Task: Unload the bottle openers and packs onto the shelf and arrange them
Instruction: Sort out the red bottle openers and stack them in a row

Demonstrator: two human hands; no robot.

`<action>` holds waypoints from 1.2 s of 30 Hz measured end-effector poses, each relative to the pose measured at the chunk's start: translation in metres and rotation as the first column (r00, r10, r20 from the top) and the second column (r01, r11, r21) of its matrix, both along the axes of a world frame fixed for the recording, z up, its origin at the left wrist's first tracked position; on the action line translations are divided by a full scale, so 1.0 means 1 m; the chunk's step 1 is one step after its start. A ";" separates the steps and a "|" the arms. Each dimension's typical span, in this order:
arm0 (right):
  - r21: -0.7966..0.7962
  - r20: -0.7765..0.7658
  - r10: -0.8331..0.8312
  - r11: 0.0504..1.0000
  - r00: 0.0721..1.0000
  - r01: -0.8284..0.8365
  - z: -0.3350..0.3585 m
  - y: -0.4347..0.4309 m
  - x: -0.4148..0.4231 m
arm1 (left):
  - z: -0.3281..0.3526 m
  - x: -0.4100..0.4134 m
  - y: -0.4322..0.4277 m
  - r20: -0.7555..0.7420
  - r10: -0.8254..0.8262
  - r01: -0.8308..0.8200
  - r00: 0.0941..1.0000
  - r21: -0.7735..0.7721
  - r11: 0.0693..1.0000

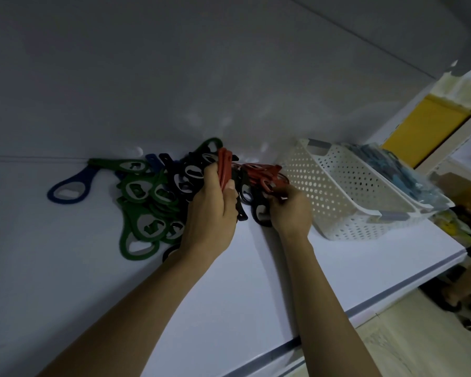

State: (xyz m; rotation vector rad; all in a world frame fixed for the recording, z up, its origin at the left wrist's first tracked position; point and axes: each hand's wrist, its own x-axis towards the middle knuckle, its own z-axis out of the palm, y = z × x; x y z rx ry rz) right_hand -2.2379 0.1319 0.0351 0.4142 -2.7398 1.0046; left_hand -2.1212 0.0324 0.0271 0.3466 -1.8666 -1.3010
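Note:
A heap of flat bottle openers lies on the white shelf (229, 281): green ones (142, 213) at the left, a lone blue one (70, 187) further left, black ones (186, 172) in the middle and red ones (259, 171) at the right. My left hand (212, 210) grips a small upright stack of red openers (225, 170) over the heap. My right hand (291, 208) pinches a red opener at the heap's right edge. Beside it stands a white perforated basket (337, 191) with blue packs (386, 170) in clear wrap.
The shelf's back wall rises right behind the heap. The shelf's front edge runs diagonally at the lower right, with floor and a sandalled foot (452, 295) below. A yellow pack (422, 126) shows on the neighbouring shelf at the far right.

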 end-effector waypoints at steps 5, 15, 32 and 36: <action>-0.091 -0.022 0.069 0.993 0.997 -0.070 -0.001 -0.002 0.003 | 0.000 0.000 0.000 0.005 -0.001 0.001 1.000 -0.024 1.000; -0.007 -0.145 0.042 0.999 0.989 -0.043 -0.006 -0.007 -0.005 | 0.000 0.000 0.000 0.019 -0.009 0.009 1.000 -0.021 1.000; -0.759 0.007 0.733 0.447 0.680 -0.473 0.013 -0.019 0.030 | 0.017 0.002 -0.005 -0.140 -0.091 0.138 0.986 0.373 0.918; -0.738 0.013 0.756 0.449 0.655 -0.504 0.014 -0.016 0.026 | 0.017 0.002 -0.005 -0.141 -0.124 0.169 0.982 0.376 0.911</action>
